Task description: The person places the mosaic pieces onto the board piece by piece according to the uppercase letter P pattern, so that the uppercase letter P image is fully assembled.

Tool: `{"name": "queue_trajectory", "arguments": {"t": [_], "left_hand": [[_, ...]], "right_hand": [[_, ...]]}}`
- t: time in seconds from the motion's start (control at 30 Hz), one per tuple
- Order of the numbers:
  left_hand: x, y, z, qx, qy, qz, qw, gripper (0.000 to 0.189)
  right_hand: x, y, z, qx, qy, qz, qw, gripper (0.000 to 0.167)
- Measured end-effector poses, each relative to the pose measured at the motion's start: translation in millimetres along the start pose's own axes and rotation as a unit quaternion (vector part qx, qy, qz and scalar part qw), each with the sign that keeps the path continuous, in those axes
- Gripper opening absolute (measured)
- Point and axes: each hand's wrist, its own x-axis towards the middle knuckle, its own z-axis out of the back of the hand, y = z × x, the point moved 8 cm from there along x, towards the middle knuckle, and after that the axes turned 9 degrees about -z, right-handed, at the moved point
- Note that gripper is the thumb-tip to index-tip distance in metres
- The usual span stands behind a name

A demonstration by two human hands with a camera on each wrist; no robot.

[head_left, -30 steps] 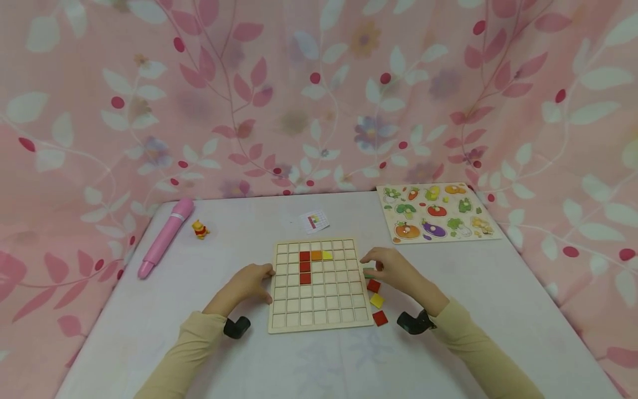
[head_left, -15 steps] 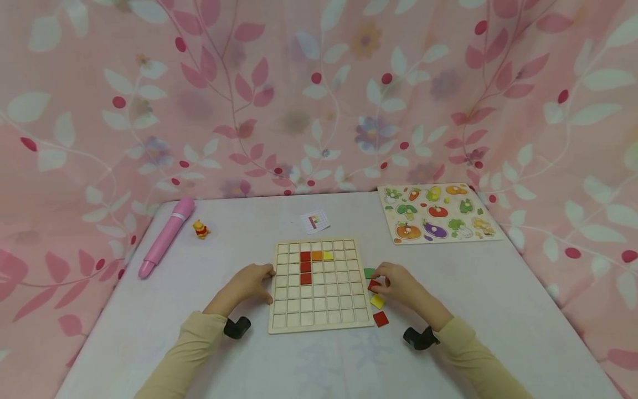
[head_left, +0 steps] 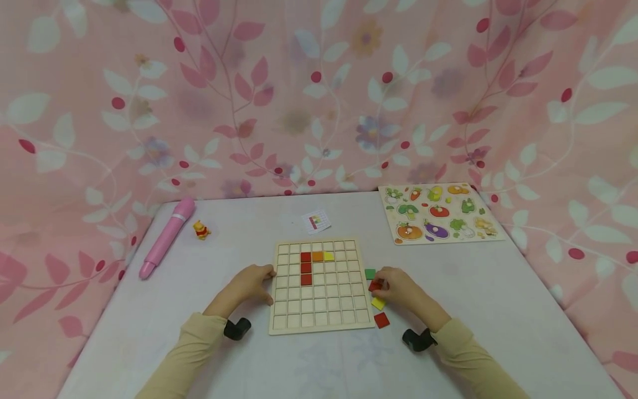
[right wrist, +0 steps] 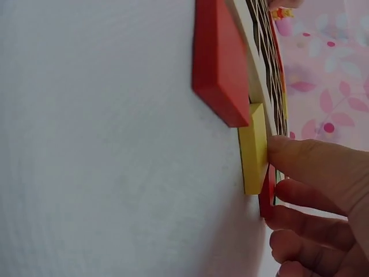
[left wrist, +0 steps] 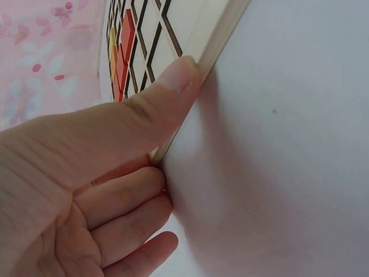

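A square wooden grid board (head_left: 344,303) lies mid-table, with red (head_left: 306,267), orange (head_left: 317,256) and yellow (head_left: 329,256) pieces set in its upper cells. My left hand (head_left: 249,285) rests against the board's left edge, thumb pressed to the rim and the lower fingers loosely bent in the left wrist view. At the right edge, thumb and fingers of my right hand (head_left: 399,287) pinch a red tile (head_left: 375,285), partly hidden by them. Beside it lie a green tile (head_left: 370,274), a yellow tile (right wrist: 253,150) and another red tile (right wrist: 222,63).
Behind the board lies a small card (head_left: 316,221) with a coloured grid pattern. A vegetable puzzle board (head_left: 441,215) sits back right. On the left are a pink stick-shaped object (head_left: 166,238) and a small yellow bear figure (head_left: 201,230). A floral curtain (head_left: 319,111) hangs behind the table.
My right hand has moved from the green tile toward me to the red tile, and its thumb and fingers have closed around it. The left hand has stayed at the board's edge.
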Motion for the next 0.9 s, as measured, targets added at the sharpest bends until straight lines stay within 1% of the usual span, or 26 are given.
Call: {"name": "queue_trajectory", "arguments": {"t": [0.1, 0.2, 0.3, 0.37, 0.47, 0.77, 0.9], "left_hand": [[-0.6, 1.0, -0.5, -0.001, 0.002, 0.004, 1.0, 0.06], [-0.9, 0.9, -0.9, -0.004, 0.001, 0.003, 1.0, 0.059], [-1.2, 1.4, -1.2, -0.004, -0.003, 0.002, 1.0, 0.06], [-1.3, 1.4, -1.2, -0.003, -0.005, 0.001, 1.0, 0.06], [-1.2, 1.8, -1.1, -0.004, -0.005, 0.001, 1.0, 0.06], [-0.8, 2.6, -1.0, -0.008, -0.006, 0.0, 1.0, 0.06], [-0.7, 2.7, -1.5, -0.01, -0.005, -0.001, 0.9999, 0.06]], "right_hand": [[0.7, -1.8, -0.3, 0.008, 0.0, -0.026, 0.9996, 0.016], [1.1, -5.2, 0.3, 0.006, -0.002, -0.07, 0.9975, 0.018], [1.7, -7.8, 0.7, -0.003, 0.001, -0.117, 0.9932, 0.019], [2.2, -7.4, 0.7, -0.009, 0.003, -0.132, 0.9913, 0.019], [3.9, -6.7, -1.7, -0.011, 0.007, -0.132, 0.9911, 0.019], [4.8, -3.7, -3.0, -0.013, -0.002, -0.097, 0.9952, 0.019], [3.9, -4.6, -1.5, -0.004, 0.001, -0.1, 0.995, 0.018]]}}
